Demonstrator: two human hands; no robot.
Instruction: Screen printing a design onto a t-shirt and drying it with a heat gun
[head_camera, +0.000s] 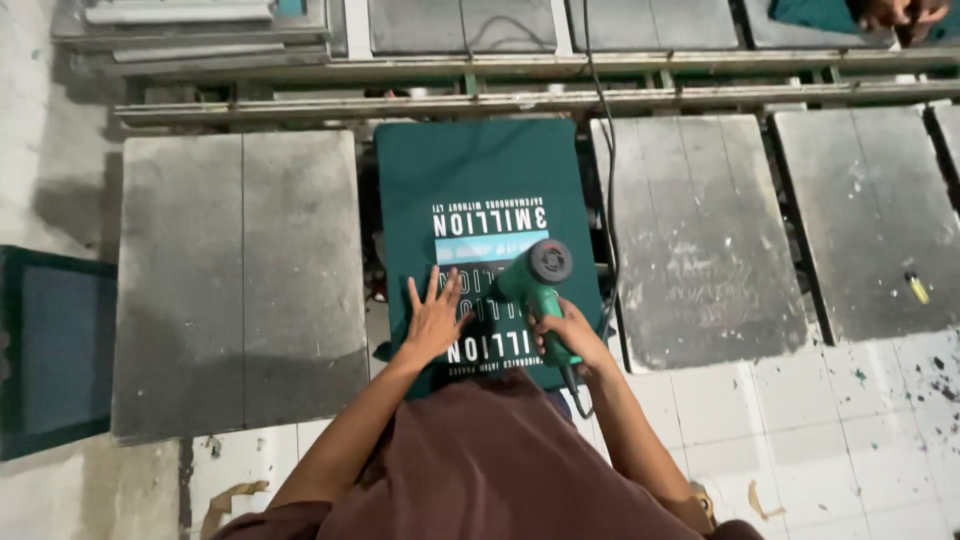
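A row of grey printing pallets (238, 280) lines the bench. The left hand (436, 318), fingers spread, flattens the green printed fabric (480, 190); the right hand (566, 335) grips the green heat gun (537, 280), aimed at the print.

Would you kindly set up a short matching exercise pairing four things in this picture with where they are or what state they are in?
Things:
1. Left hand
2. Right hand
3. Small yellow object
4. Dark green printed fabric

Places or states:
A. Lying on a grey pallet at the far right
B. Gripping the handle of the green heat gun
C. Stretched over the middle pallet
D. Pressed flat, fingers spread, on the print

Pairs: 1-D, 2-B, 3-A, 4-C
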